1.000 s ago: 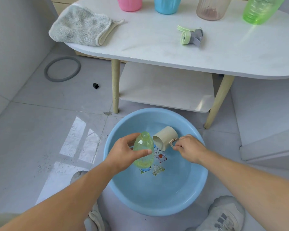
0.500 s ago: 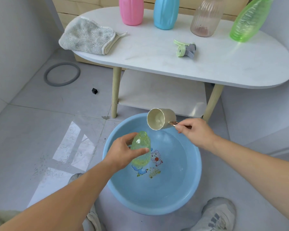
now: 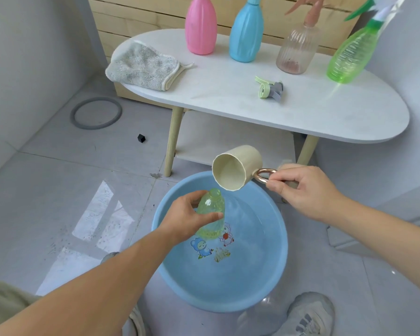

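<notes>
My left hand [image 3: 184, 219] grips a small clear green bottle [image 3: 212, 214] with no cap, held upright over the blue basin [image 3: 264, 287]. The basin sits on the floor and holds shallow water over cartoon prints. My right hand [image 3: 301, 190] pinches the handle with its copper ring [image 3: 264, 175] of a cream scoop cup [image 3: 237, 167]. The cup is tipped sideways, its open mouth facing me, just above and right of the bottle's neck.
A white oval table [image 3: 301, 112] behind the basin carries pink [image 3: 200, 25], blue [image 3: 246, 30], clear [image 3: 297, 47] and green [image 3: 352, 54] spray bottles, a loose green spray head [image 3: 269, 87] and a grey cloth [image 3: 143, 66]. A grey ring [image 3: 96, 112] lies on the floor. My shoes flank the basin.
My right hand lifted the cup out of the basin and up beside the bottle's neck. The left hand kept the bottle nearly in place. The view tilted up toward the table.
</notes>
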Demonstrator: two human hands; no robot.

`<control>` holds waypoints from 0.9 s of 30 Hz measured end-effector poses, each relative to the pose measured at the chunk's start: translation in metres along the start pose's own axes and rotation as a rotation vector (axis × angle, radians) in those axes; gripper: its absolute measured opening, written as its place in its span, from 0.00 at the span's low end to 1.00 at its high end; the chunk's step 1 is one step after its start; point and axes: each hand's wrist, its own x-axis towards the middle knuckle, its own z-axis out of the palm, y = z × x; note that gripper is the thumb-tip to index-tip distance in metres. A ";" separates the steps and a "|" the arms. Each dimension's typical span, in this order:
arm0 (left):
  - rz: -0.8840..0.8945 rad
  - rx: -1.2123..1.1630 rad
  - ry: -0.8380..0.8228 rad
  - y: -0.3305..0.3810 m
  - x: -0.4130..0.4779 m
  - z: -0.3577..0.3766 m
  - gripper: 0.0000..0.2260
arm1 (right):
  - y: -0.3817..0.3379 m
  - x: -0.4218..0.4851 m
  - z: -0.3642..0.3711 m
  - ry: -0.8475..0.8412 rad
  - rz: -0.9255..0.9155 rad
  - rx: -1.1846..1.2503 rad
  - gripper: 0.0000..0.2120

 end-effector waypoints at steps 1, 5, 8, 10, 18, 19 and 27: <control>0.003 0.004 0.001 0.000 0.000 0.000 0.18 | 0.000 -0.001 0.001 0.002 -0.017 -0.008 0.07; 0.011 0.018 0.006 0.000 0.000 0.000 0.18 | -0.001 -0.003 0.003 0.011 -0.112 -0.071 0.05; 0.010 0.027 0.003 0.001 0.000 0.000 0.18 | -0.002 -0.001 0.004 0.015 -0.191 -0.121 0.06; 0.014 0.035 0.002 0.001 0.000 0.001 0.18 | -0.003 0.000 0.005 0.018 -0.250 -0.164 0.07; 0.006 0.037 0.008 0.002 0.001 0.002 0.20 | -0.005 0.003 0.008 0.029 -0.352 -0.257 0.13; 0.006 0.038 0.006 0.002 0.001 0.002 0.19 | -0.005 0.003 0.009 0.033 -0.358 -0.262 0.14; -0.008 0.057 0.009 -0.001 0.002 0.001 0.19 | -0.002 0.004 0.009 0.060 -0.436 -0.321 0.14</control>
